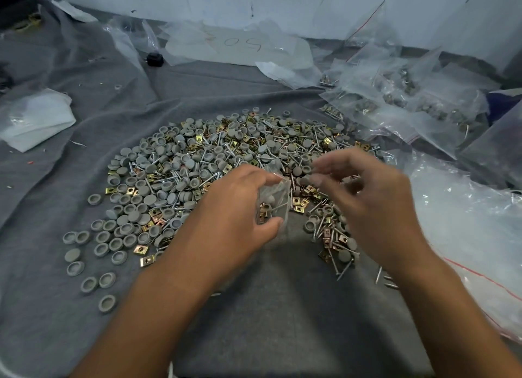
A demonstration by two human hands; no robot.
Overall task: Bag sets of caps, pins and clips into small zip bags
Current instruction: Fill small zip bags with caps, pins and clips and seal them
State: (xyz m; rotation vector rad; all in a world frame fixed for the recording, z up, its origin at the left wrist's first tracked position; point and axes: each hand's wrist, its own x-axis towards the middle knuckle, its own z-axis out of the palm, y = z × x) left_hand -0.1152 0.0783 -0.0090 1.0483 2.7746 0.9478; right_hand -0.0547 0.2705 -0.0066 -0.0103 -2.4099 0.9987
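A grey cloth (282, 321) covers the work surface, rumpled into long folds toward the far left. On its left part lies a crumpled white plastic wrapper (34, 118). Farther back, near the middle, a small black round object (154, 58) sits on the cloth just beside a large clear plastic sheet (240, 48) with the handwritten figures "50" on it. Behind everything runs a pale scuffed wall (282, 2). In the far left corner a dark object with yellow markings (25, 20) is partly visible, too blurred to identify.
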